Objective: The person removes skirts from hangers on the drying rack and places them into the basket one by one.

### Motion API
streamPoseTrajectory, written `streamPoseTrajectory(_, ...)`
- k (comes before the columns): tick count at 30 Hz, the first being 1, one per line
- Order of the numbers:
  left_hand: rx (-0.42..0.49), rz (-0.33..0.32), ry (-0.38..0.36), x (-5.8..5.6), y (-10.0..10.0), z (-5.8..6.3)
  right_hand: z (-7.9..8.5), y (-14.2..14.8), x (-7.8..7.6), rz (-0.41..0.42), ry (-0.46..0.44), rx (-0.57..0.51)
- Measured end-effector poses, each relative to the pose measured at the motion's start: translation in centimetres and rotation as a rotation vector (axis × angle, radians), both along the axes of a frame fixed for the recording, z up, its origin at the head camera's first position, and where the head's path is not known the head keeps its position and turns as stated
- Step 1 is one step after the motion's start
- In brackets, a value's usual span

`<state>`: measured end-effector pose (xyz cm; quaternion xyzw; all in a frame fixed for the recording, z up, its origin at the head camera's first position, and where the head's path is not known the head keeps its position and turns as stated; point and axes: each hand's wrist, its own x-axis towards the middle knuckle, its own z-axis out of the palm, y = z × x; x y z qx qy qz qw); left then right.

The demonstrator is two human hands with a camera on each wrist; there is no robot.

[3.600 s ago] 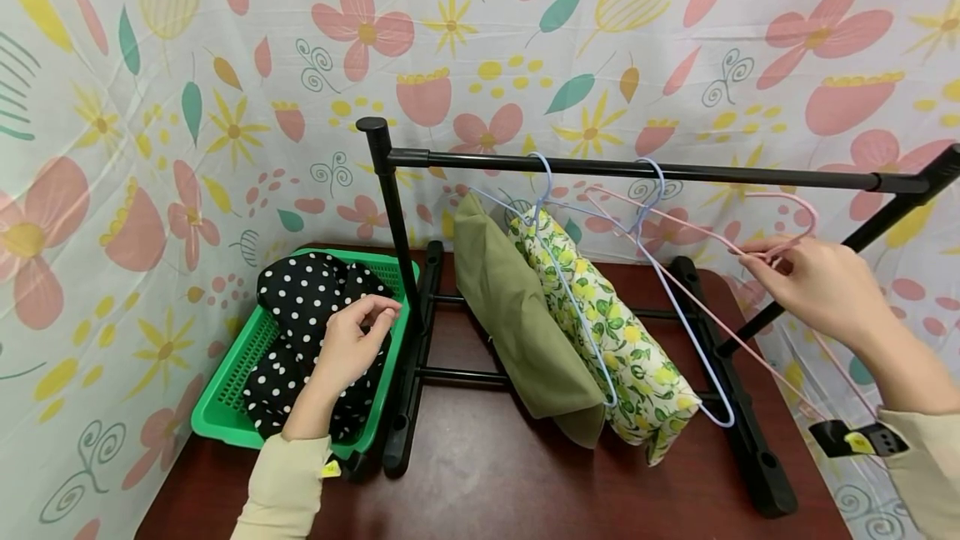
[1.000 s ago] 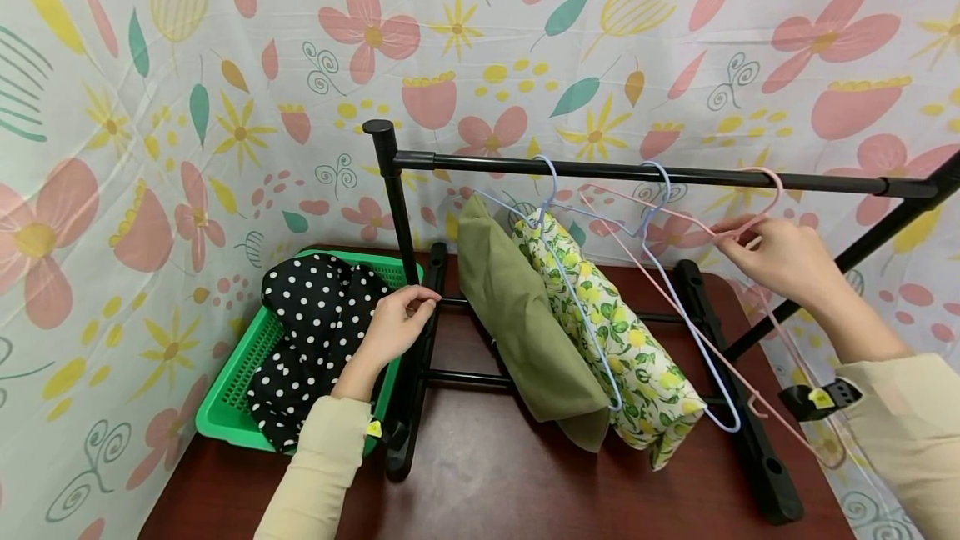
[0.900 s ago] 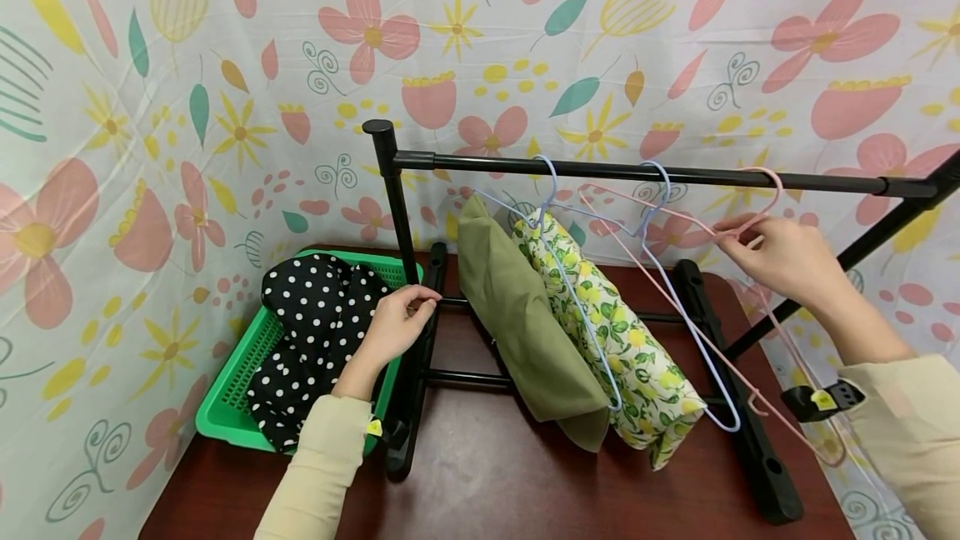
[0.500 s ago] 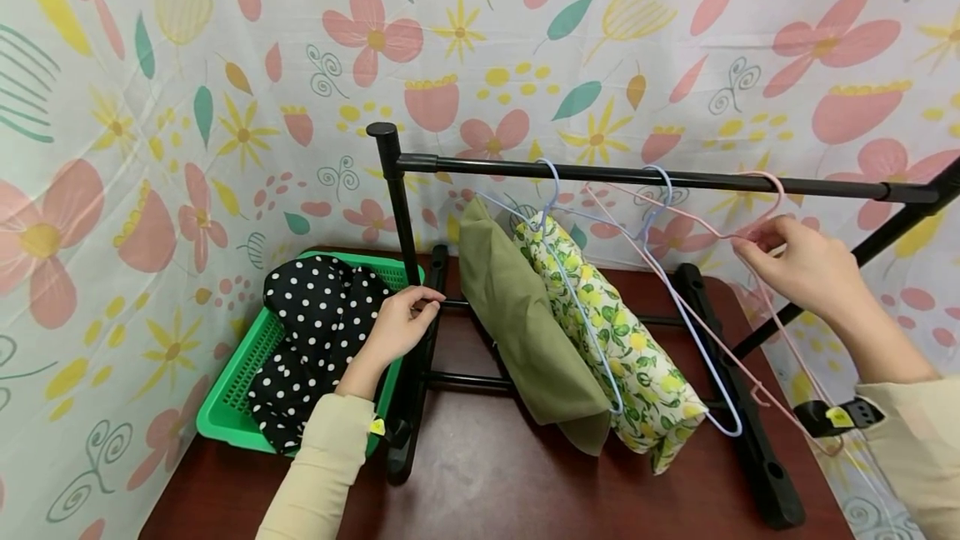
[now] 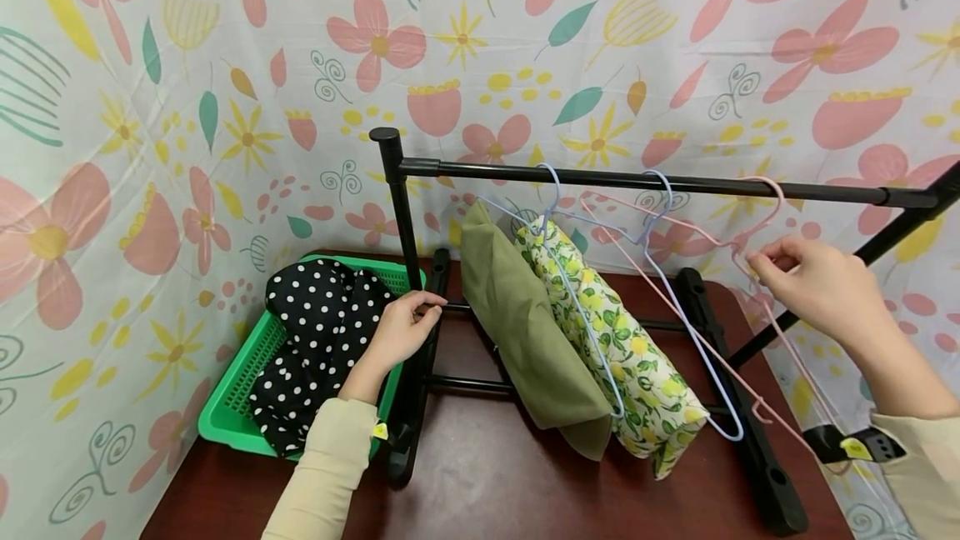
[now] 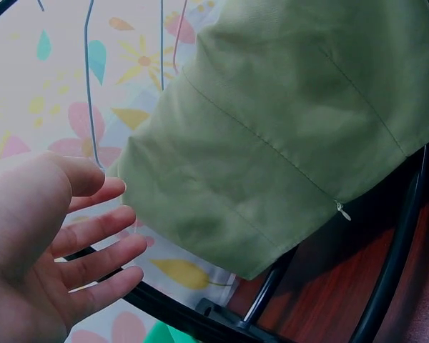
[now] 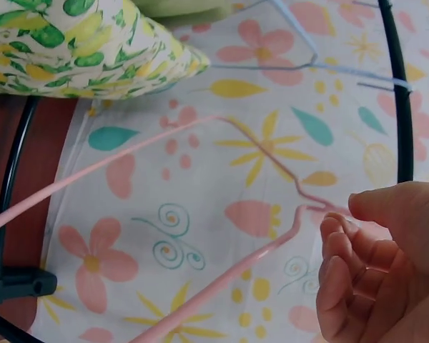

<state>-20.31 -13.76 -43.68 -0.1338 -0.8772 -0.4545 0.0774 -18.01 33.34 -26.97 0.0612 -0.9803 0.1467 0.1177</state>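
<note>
A pink hanger (image 5: 738,241) hangs by its hook from the black rack rail (image 5: 480,172). My right hand (image 5: 821,282) is just beside the hanger's neck, fingers loosely curled, and seems to hold nothing. In the right wrist view the pink hanger (image 7: 247,268) passes behind the thumb. My left hand (image 5: 405,327) hovers by the rack's left leg, near the basket; its fingers look relaxed in the left wrist view, beside an olive-green cloth item (image 6: 236,136) with a small zip pull. That green piece (image 5: 517,319) hangs on a blue hanger (image 5: 577,307).
A lemon-print cloth piece (image 5: 622,340) hangs beside the green one. Another blue hanger (image 5: 697,332) is between it and the pink hanger. Black cloth with white dots (image 5: 318,315) lies in a green basket (image 5: 232,432) on the left. The rack stands on a brown table (image 5: 517,473).
The pink hanger's hook went from in front of the rail to over it. My right hand has let go of its neck and drawn slightly down and right. My left hand shifted right.
</note>
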Motion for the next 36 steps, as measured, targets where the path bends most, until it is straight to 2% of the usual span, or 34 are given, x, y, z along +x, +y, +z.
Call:
streamPoseTrajectory(6, 0.008, -0.007, -0.018, 0.0, 0.2, -0.3, 0.6, -1.2, 0.7, 0.038, 0.013, 0.000)
streamPoseTrajectory(13, 0.028, -0.010, -0.018, 0.0, 0.7, -0.5, 1.2, -2.6, 0.8, 0.073, 0.055, -0.014)
streamPoseTrajectory(26, 0.041, -0.037, -0.054, -0.1, 1.4, -1.1, 2.0, -6.6, 0.2, 0.221, 0.133, 0.027)
streamPoseTrajectory(31, 0.027, -0.037, -0.052, -0.3, 1.6, -1.4, 2.2, -7.8, 0.0, 0.312, 0.178, 0.054)
streamPoseTrajectory(36, 0.017, -0.051, -0.035, -0.3, 1.7, -1.7, 2.6, -9.1, -0.1, 0.368, 0.162, 0.047)
